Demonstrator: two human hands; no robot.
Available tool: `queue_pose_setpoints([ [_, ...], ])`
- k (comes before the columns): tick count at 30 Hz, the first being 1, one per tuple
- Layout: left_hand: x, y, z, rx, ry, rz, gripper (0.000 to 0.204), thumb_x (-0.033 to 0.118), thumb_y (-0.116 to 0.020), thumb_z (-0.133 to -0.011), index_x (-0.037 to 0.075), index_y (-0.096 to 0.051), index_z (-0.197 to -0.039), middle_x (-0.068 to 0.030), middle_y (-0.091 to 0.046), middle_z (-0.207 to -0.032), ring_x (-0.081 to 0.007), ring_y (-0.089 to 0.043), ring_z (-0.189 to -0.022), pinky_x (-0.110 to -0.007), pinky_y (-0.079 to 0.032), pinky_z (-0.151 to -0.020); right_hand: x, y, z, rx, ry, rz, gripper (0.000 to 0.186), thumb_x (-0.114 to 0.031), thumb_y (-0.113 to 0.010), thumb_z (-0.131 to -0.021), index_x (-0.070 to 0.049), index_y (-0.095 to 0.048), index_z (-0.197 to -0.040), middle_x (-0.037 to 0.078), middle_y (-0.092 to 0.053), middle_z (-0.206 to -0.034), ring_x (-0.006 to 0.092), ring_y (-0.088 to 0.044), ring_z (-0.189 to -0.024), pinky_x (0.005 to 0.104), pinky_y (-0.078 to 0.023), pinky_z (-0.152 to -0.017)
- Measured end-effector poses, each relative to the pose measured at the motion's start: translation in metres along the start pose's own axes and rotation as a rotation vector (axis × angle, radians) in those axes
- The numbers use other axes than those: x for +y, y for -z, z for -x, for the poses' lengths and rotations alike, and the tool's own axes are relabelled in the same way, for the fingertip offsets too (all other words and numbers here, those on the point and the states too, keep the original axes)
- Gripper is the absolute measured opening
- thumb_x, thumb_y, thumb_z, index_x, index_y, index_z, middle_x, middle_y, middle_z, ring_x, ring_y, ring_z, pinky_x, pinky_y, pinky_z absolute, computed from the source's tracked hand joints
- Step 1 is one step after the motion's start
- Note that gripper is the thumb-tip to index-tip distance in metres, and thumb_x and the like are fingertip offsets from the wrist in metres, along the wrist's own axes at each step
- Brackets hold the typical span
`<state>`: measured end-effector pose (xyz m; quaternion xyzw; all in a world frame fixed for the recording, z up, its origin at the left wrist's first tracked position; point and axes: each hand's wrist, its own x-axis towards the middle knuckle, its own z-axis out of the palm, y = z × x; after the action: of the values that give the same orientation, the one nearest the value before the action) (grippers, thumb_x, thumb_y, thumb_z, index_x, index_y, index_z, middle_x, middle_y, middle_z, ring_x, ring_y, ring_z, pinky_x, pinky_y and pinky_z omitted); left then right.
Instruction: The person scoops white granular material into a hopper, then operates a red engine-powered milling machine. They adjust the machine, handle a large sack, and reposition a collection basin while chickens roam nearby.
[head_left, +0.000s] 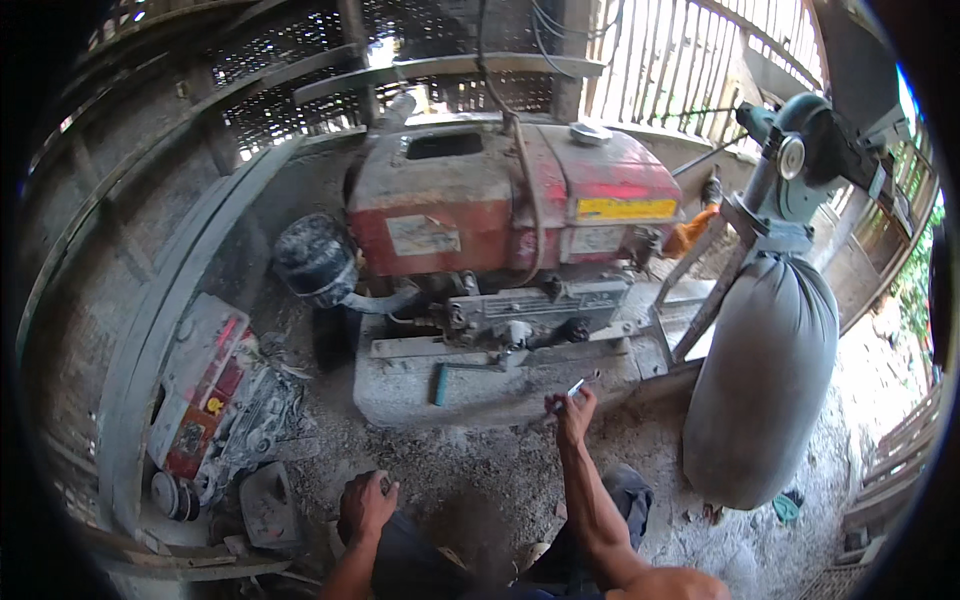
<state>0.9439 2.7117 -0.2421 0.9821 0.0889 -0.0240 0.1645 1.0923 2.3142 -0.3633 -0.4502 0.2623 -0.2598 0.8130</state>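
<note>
My right hand (573, 414) is closed around a small shiny metal wrench (577, 386), its ring-like end pointing up and right. It is held out in front of a dusty red engine (440, 235) on a pale concrete base (400, 400). My left hand (368, 502) is curled over by my left knee; a dark spot shows between thumb and fingers, and what it holds, if anything, I cannot make out. On the engine's near side, a crank handle with a teal grip (440, 384) hangs down over the base. A round black air filter (316, 260) joins the engine's left side by a pipe.
A full grey sack (765, 385) hangs under a green milling machine (800, 190) at the right. A smaller red engine (205, 400) and a grey plastic container (270, 505) lie at the left. Slatted wooden walls (660, 60) surround the dusty, gritty ground (440, 450).
</note>
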Motion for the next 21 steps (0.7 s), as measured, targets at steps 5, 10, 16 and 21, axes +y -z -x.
queue_pose_setpoints([
  [5, 0.002, -0.018, -0.023, -0.021, -0.045, -0.055, 0.035, 0.038, -0.071, -0.081, 0.015, -0.07, -0.107, -0.0134, -0.07, -0.104, -0.036, -0.064, -0.099, -0.047, -0.051, -0.085, -0.047, -0.03, 0.102, -0.363, -0.116, 0.188, 0.017, -0.022, -0.053, -0.1, -0.008, -0.054, -0.108, 0.001, -0.052, -0.072, 0.0091, -0.047, -0.058, 0.0253, -0.037, -0.046],
  [10, 0.0, -0.038, -0.046, -0.014, -0.118, -0.025, 0.039, 0.039, -0.069, -0.081, 0.013, -0.07, -0.11, -0.0155, -0.069, -0.11, -0.0361, -0.064, -0.102, -0.046, -0.051, -0.09, -0.051, -0.129, 0.146, -0.498, -0.23, 0.043, 0.03, -0.035, -0.048, -0.104, -0.007, -0.058, -0.107, -0.006, -0.043, -0.066, 0.005, -0.036, -0.052, 0.0218, -0.031, -0.046],
  [16, -0.008, -0.047, -0.045, 0.008, -0.109, 0.021, 0.039, 0.04, -0.07, -0.081, 0.011, -0.071, -0.108, -0.0156, -0.071, -0.106, -0.0349, -0.065, -0.101, -0.046, -0.051, -0.089, -0.031, -0.241, 0.141, -0.42, -0.11, -0.342, 0.028, -0.037, -0.046, -0.105, -0.012, -0.054, -0.098, -0.005, -0.045, -0.071, 0.0066, -0.039, -0.058, 0.024, -0.032, -0.052],
  [21, -0.01, -0.039, -0.037, -0.005, -0.107, -0.002, 0.037, 0.04, -0.068, -0.082, 0.013, -0.071, -0.106, -0.0157, -0.071, -0.099, -0.0348, -0.067, -0.092, -0.046, -0.052, -0.082, -0.025, -0.293, 0.148, -0.462, -0.165, -0.807, 0.026, -0.037, -0.046, -0.105, -0.013, -0.052, -0.097, -0.001, -0.047, -0.079, 0.0125, -0.045, -0.068, 0.0319, -0.04, -0.067],
])
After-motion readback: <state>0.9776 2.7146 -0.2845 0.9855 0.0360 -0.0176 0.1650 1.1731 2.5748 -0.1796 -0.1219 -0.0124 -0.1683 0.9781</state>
